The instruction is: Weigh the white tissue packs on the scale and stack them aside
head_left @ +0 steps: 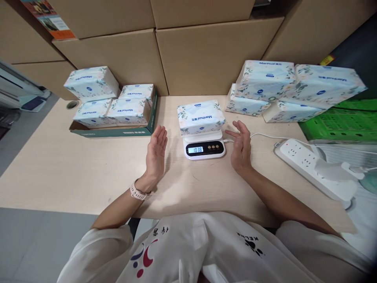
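Observation:
A pack of tissues, pale blue with a leaf pattern, rests on a white digital scale in the middle of the table. The lit display reads 103.8, though the decimal point is small. My left hand is upright on the left of the scale, fingers stretched out, touching neither scale nor pack. To the right of the pack, my right hand is apart from it, with fingers extended and nothing held. A pale strap circles my left wrist.
A green tray with several tissue packs stands at the left. More tissue packs are stacked at the right, near a green crate and a power strip. Cardboard boxes line the back; a white cable runs rightward.

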### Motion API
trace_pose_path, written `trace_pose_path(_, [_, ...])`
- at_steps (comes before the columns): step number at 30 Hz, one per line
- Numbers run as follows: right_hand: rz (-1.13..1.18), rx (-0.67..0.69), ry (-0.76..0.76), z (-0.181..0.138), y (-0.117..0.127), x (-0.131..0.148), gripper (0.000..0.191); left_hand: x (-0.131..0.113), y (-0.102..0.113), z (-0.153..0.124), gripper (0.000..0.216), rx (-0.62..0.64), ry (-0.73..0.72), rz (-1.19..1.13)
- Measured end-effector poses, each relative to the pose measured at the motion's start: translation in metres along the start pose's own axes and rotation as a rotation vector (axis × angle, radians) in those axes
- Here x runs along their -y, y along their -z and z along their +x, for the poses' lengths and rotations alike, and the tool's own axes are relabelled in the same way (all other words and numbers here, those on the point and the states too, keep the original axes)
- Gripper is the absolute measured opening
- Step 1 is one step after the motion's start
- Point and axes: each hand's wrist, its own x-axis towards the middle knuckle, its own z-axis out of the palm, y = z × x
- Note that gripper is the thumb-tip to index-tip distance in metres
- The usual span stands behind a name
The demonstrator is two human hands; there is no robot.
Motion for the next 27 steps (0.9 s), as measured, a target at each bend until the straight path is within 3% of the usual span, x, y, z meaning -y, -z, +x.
trace_pose_path(27, [-0.010,-0.007,-0.017,0.0008,0.0002,0.0012,0.059,-0.0029,-0.0012,0.0001,0.066,-0.010,-0.010,0.002])
